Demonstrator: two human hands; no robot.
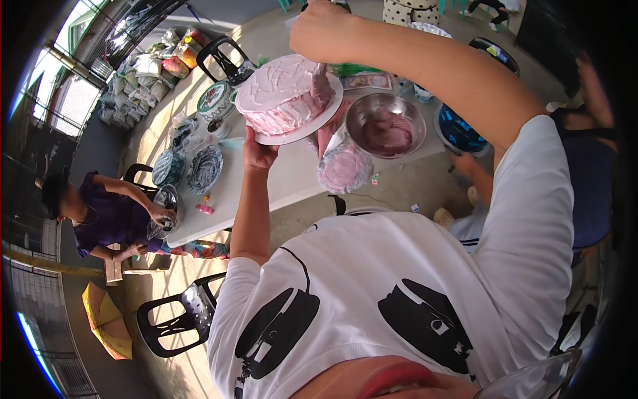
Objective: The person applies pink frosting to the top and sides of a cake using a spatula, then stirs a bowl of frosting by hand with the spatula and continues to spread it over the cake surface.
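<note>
My left hand [260, 154] grips the near edge of a round white cake board [299, 132] from below and holds it raised over the table. On it stands a cake [281, 92] in pale pink frosting. Its top is roughly spread, and darker pink streaks mark its side. My right hand [321, 32] is bent over the far right of the cake at the top edge of the picture. Its fingers are mostly hidden, so I cannot see what it holds. Below the cake, a steel bowl [386, 99] contains pink frosting [389, 130]. Beside it is a frosting-smeared round liner or plate [345, 169].
The white table [294, 182] also bears a decorated cake [215, 102], a teal-frosted cake [168, 167] and a grey-smeared plate [205, 168]. At left, a person [114, 209] handles a bowl [164, 209]. Another person's hand [466, 162] supports a blue-black cake [461, 129]. Black chairs [174, 324] stand around.
</note>
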